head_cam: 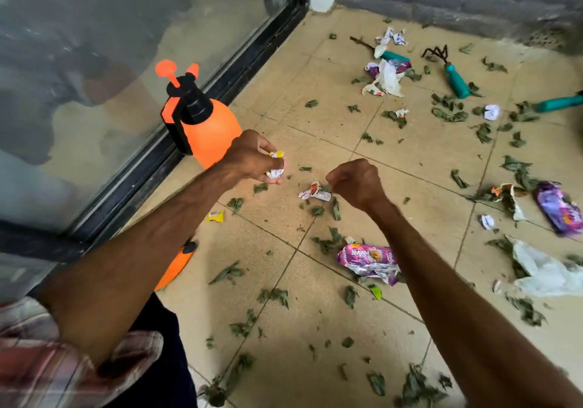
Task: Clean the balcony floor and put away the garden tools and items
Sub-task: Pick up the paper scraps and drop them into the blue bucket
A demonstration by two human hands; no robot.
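Gathering the paper litter goes best with one fist as the store while the other picks: the left hand (255, 158) grips crumpled wrappers (276, 164), yellow and white, with its fingers curled round them, just in front of the orange sprayer (205, 123). The right hand (355, 183) is curled tight just beside a crumpled scrap (315, 192) on the tiled floor (410, 155); whether it pinches that scrap I cannot tell. Dry leaves (449, 114) lie all over and probably want a broom. The teal-handled rake (454, 76) lies well apart, near the wall. Only the purple packet (367, 259) reads clearly: "JIMJAM"; other print is too blurred.
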